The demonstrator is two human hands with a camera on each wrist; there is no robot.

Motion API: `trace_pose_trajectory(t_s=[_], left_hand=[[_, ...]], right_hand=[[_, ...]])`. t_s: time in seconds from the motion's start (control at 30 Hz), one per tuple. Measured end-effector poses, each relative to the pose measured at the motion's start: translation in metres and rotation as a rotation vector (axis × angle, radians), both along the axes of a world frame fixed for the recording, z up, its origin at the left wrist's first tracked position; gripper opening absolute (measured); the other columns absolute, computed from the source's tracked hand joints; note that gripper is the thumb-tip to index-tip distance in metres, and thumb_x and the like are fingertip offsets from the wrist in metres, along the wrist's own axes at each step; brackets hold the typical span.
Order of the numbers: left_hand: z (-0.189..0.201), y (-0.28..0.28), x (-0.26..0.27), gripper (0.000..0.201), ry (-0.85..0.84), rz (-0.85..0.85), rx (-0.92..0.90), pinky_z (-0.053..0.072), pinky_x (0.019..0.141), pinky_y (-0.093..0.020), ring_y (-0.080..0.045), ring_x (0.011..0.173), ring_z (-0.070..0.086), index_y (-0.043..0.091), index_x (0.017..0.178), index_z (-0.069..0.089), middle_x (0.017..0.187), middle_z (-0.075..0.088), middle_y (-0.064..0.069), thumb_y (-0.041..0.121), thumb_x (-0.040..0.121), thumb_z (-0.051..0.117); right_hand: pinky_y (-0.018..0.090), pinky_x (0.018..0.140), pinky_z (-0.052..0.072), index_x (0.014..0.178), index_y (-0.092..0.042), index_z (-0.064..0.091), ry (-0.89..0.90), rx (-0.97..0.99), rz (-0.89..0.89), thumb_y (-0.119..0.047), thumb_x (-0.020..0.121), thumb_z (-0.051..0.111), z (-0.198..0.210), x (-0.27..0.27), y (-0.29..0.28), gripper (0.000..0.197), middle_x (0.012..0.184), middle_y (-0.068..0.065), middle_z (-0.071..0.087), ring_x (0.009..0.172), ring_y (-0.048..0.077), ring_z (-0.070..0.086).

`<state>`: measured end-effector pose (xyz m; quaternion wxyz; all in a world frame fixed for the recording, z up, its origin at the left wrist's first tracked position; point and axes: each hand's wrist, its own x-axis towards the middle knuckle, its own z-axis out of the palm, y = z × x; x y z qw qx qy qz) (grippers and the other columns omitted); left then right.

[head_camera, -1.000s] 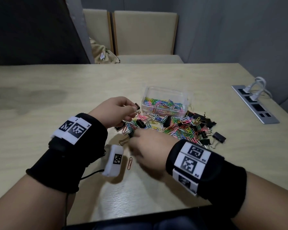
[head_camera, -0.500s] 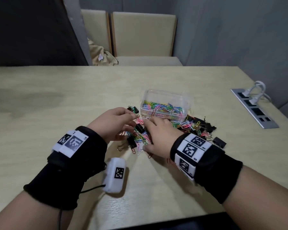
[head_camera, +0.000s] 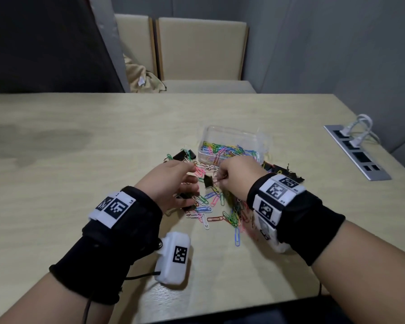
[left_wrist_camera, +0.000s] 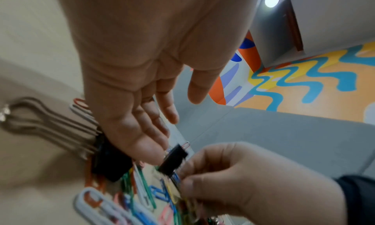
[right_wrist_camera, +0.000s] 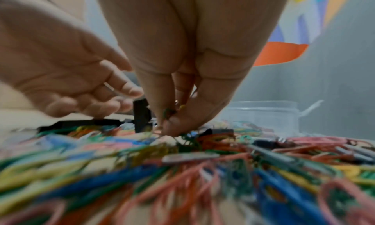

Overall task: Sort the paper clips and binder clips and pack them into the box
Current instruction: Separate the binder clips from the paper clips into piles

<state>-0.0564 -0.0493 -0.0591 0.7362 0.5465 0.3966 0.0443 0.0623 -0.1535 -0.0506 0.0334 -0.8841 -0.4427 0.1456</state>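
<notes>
My right hand [head_camera: 237,177] is pinching the wire handle of a black binder clip [head_camera: 208,181], holding it up over the loose paper clips [head_camera: 216,208] on the table [head_camera: 80,164]. My left hand [head_camera: 171,183] is hovering beside it, fingers relaxed, gripping nothing. The clear box [head_camera: 232,142], part-filled with paper clips, is sitting just behind both hands.

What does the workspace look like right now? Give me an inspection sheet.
Surface: pale wooden table, dark smudge at far left.
Job's things: clear box part-filled with coloured paper clips; loose paper clips and black binder clips heaped in front of it.
Clutter: nothing seen.
Grippers: right hand pinches a binder clip; left hand open beside it.
Cables: white plugs in the power strip.
Surroundings: two chairs, grey walls.
</notes>
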Motion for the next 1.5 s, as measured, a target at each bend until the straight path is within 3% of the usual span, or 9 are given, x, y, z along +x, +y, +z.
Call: trace_pose_trajectory(t_s=[0.2,0.4,0.6,0.77,0.87,0.97,1.13,1.3,1.5], left_hand=[[0.0,-0.006,0.005,0.019,-0.024,-0.024,-0.033,0.053,0.064,-0.034,-0.023,0.072,0.061,0.016,0.103,0.055,0.088,0.059,-0.009,0.033,0.097,0.052],[0.003,-0.006,0.014,0.022,-0.03,0.015,-0.068,0.052,0.056,-0.03,-0.02,0.064,0.06,0.017,0.098,0.05,0.078,0.059,-0.008,0.039,0.099,0.045],[0.0,-0.006,0.016,0.032,0.007,-0.015,-0.094,0.054,0.057,-0.031,-0.019,0.068,0.062,0.013,0.097,0.053,0.087,0.061,-0.01,0.043,0.099,0.043],[0.002,-0.009,0.023,0.046,-0.033,-0.027,-0.23,0.058,0.062,-0.034,-0.021,0.061,0.062,0.011,0.091,0.052,0.069,0.056,-0.009,0.05,0.1,0.03],[0.001,-0.004,0.023,0.044,-0.061,-0.008,-0.285,0.055,0.064,-0.03,-0.015,0.046,0.059,0.011,0.076,0.054,0.054,0.05,-0.002,0.042,0.101,0.035],[0.0,0.006,0.018,0.041,-0.029,0.058,-0.258,0.048,0.042,-0.017,-0.009,0.035,0.049,0.01,0.073,0.056,0.046,0.052,0.0,0.032,0.102,0.036],[-0.003,0.027,0.005,0.037,-0.022,0.192,-0.226,0.043,0.035,-0.014,-0.007,0.033,0.044,0.011,0.072,0.055,0.045,0.049,0.0,0.027,0.101,0.039],[-0.004,0.033,-0.001,0.038,-0.031,0.201,-0.208,0.049,0.041,-0.015,-0.009,0.044,0.051,0.01,0.076,0.057,0.06,0.051,-0.002,0.029,0.102,0.037],[0.0,0.032,-0.002,0.04,-0.041,0.211,-0.192,0.054,0.048,-0.02,-0.015,0.062,0.055,0.007,0.083,0.059,0.071,0.054,-0.006,0.034,0.102,0.036]], right_hand=[[0.033,0.08,0.055,0.097,-0.02,0.07,0.222,0.289,-0.158,-0.019,0.083,0.07,0.014,0.006,0.0,0.014,0.091,0.003,0.072,0.082,0.021,0.07],[0.039,0.082,0.056,0.096,-0.02,0.065,0.192,0.255,-0.218,-0.016,0.082,0.067,0.011,0.009,0.005,0.015,0.096,0.005,0.069,0.089,0.026,0.069],[0.032,0.075,0.054,0.093,-0.015,0.06,0.097,0.307,-0.275,-0.018,0.085,0.065,0.014,0.008,0.005,0.01,0.092,0.005,0.068,0.085,0.027,0.067],[0.041,0.076,0.059,0.073,-0.022,0.058,0.449,0.371,-0.151,-0.021,0.091,0.059,0.029,-0.011,0.011,0.018,0.079,0.009,0.073,0.072,0.029,0.073],[0.039,0.078,0.058,0.092,-0.019,0.064,0.363,0.371,-0.064,-0.019,0.096,0.047,0.036,-0.017,0.017,0.018,0.091,0.004,0.072,0.08,0.022,0.072],[0.033,0.083,0.053,0.102,-0.02,0.065,0.184,0.378,-0.062,-0.013,0.094,0.044,0.034,-0.01,0.024,0.023,0.102,0.003,0.069,0.094,0.021,0.064],[0.03,0.078,0.05,0.114,-0.011,0.059,-0.004,-0.146,0.213,-0.033,0.083,0.066,0.005,-0.013,0.038,0.038,0.112,0.008,0.064,0.099,0.026,0.062],[0.031,0.086,0.045,0.123,-0.013,0.053,-0.169,-0.104,0.369,-0.033,0.089,0.061,-0.013,-0.018,0.043,0.04,0.12,0.009,0.053,0.111,0.028,0.056],[0.027,0.067,0.036,0.115,-0.01,0.058,-0.146,-0.084,0.325,-0.014,0.096,0.047,-0.008,-0.016,0.044,0.022,0.111,0.011,0.062,0.1,0.027,0.06]])
